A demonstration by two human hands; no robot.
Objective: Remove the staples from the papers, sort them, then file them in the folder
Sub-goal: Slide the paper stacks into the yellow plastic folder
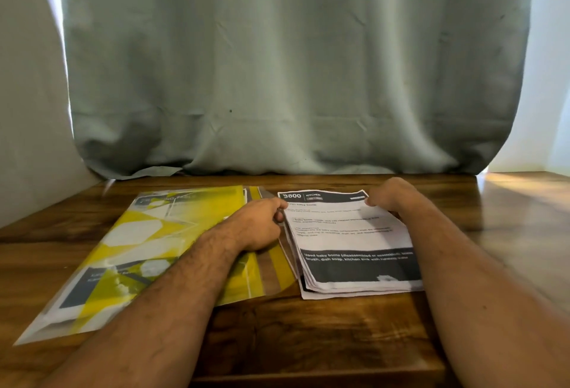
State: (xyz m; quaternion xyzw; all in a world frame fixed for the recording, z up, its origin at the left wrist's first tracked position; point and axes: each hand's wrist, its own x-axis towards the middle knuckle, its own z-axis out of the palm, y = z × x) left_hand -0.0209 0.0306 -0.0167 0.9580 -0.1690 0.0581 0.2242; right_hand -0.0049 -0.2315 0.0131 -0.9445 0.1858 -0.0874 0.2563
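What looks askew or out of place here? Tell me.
The paper stack is uneven: lower sheets fan out at its near left corner. The yellow folder lies skewed to the table's edge. Nothing looks spilled or torn.

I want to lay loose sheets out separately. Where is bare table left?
Bare wood shows right of the paper stack, toward the table edge, along the back by the curtain, and in front between the forearms. The left is taken up by the yellow folder.
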